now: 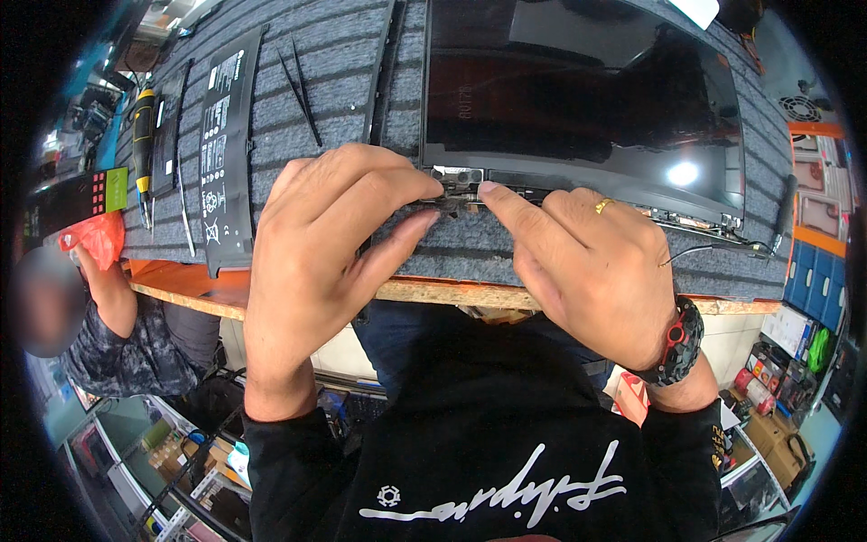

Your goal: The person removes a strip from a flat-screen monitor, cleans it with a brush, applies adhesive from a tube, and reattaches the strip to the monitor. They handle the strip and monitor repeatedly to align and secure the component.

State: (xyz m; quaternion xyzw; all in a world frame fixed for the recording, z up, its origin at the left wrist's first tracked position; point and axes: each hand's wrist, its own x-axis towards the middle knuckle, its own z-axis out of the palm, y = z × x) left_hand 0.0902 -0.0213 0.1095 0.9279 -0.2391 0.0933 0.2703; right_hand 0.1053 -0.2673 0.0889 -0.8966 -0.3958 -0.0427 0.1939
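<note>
A dark laptop display panel (578,108) lies on the striped grey mat, its glossy face up. Along its near edge, by the left corner, sits a small metal hinge (468,176) with thin cables. My left hand (330,235) pinches dark parts at this hinge between thumb and forefinger; the fingertips partly cover them. With its forefinger stretched out, my right hand (587,244) presses the hinge's right side. Its remaining fingers bend over the panel's lower edge, and a thin black cable (704,250) trails out beyond them.
Left on the mat lie a black laptop battery (226,149), tweezers (302,95), a yellow-black screwdriver (143,135) and a thin metal tool (185,208). A long black strip (384,68) lies beside the panel. The orange-trimmed table edge (452,291) runs below my hands. Another person sits at far left, near a red plastic bag (95,237).
</note>
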